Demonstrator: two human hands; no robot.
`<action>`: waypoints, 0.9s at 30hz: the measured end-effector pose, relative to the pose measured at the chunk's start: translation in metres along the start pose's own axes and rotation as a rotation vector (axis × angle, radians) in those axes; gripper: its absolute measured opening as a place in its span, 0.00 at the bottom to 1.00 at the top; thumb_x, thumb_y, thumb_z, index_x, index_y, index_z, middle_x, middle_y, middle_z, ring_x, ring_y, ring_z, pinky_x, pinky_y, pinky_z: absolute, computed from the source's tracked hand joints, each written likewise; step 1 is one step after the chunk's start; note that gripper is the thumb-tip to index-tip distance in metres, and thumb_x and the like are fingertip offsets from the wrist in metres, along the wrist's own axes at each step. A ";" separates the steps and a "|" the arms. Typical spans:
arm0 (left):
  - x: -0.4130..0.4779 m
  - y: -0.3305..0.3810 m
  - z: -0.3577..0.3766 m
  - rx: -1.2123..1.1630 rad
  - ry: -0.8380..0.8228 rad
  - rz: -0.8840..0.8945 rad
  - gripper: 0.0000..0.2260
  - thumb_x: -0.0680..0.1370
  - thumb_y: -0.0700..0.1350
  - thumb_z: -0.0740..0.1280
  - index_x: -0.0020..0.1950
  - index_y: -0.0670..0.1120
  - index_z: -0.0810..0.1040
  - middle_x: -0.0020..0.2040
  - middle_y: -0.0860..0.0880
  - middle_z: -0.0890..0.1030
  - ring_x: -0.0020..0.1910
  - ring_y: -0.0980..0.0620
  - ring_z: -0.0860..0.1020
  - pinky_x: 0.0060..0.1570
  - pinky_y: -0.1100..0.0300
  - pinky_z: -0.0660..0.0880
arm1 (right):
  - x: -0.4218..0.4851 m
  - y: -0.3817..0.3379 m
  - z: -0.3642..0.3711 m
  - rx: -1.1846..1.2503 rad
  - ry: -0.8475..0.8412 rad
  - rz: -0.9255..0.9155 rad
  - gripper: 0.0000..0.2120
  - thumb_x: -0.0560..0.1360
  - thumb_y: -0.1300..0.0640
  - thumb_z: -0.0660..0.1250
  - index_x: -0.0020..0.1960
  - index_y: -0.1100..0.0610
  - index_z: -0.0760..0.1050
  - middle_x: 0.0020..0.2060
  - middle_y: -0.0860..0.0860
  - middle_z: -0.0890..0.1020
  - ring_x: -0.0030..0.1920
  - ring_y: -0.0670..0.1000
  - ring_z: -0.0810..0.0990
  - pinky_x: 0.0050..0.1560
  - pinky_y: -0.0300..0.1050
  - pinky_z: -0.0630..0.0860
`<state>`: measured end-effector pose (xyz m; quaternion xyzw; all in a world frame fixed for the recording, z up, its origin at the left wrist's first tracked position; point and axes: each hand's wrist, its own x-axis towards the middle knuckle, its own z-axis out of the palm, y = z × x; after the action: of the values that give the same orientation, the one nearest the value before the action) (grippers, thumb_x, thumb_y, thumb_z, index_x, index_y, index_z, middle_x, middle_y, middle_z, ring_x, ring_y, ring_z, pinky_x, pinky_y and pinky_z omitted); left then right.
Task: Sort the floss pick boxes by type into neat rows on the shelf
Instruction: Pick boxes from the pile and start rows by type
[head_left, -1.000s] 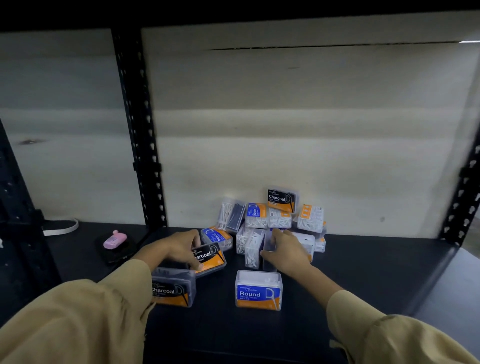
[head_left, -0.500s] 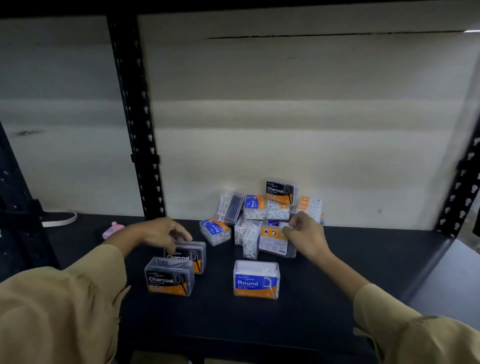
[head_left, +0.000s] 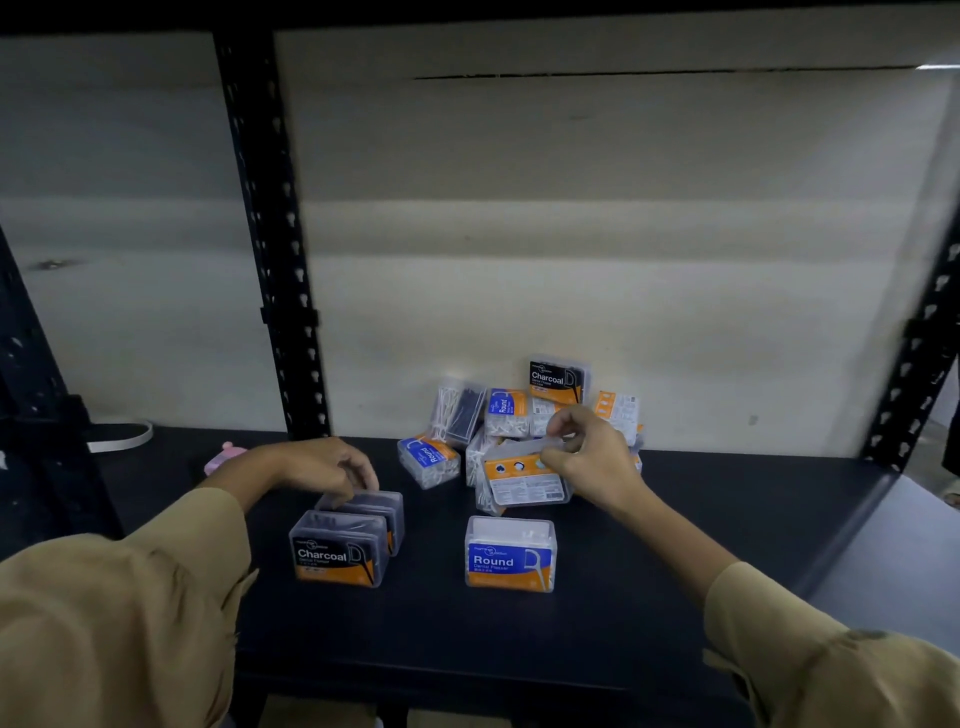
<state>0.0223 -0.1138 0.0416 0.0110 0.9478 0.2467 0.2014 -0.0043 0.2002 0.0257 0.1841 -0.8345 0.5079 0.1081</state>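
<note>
Head view: the left hand (head_left: 332, 467), forearm stretched forward, curls its fingers over the rear Charcoal box (head_left: 363, 512), which stands just behind the front Charcoal box (head_left: 337, 551) near the front edge of the shelf (head_left: 675, 545). The right hand (head_left: 587, 457) pinches a back-label box (head_left: 524, 480) before the pile (head_left: 506, 413) at the back edge.

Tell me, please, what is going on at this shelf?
A person is sorting floss pick boxes by type on a dark shelf. The left hand holds the rear Charcoal box by its top, directly behind the front Charcoal box. The right hand pinches a white-pick box, back label toward the camera, in front of the mixed pile at the back. One Round box stands alone in front.
</note>
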 end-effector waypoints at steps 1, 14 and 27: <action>0.001 0.002 0.001 -0.007 0.031 0.016 0.16 0.73 0.31 0.61 0.54 0.46 0.79 0.51 0.48 0.80 0.44 0.60 0.79 0.43 0.69 0.74 | -0.001 -0.002 0.001 0.008 0.004 -0.011 0.13 0.68 0.65 0.68 0.40 0.48 0.69 0.41 0.46 0.77 0.43 0.57 0.81 0.44 0.52 0.80; 0.014 0.055 0.024 -0.770 0.045 0.031 0.23 0.79 0.61 0.53 0.60 0.45 0.74 0.46 0.37 0.82 0.37 0.47 0.83 0.36 0.59 0.80 | -0.021 -0.023 0.038 -0.156 -0.138 -0.447 0.14 0.67 0.67 0.68 0.49 0.55 0.71 0.49 0.51 0.78 0.50 0.47 0.76 0.49 0.36 0.76; 0.012 0.035 0.019 -0.969 0.202 0.011 0.05 0.77 0.42 0.66 0.51 0.47 0.78 0.46 0.46 0.79 0.43 0.49 0.79 0.35 0.58 0.78 | -0.040 -0.006 0.041 -0.466 -0.202 -0.546 0.23 0.75 0.49 0.65 0.68 0.52 0.67 0.66 0.48 0.74 0.67 0.47 0.70 0.64 0.36 0.61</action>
<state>0.0159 -0.0729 0.0379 -0.1028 0.7388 0.6600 0.0891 0.0351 0.1695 -0.0030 0.4194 -0.8545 0.2359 0.1959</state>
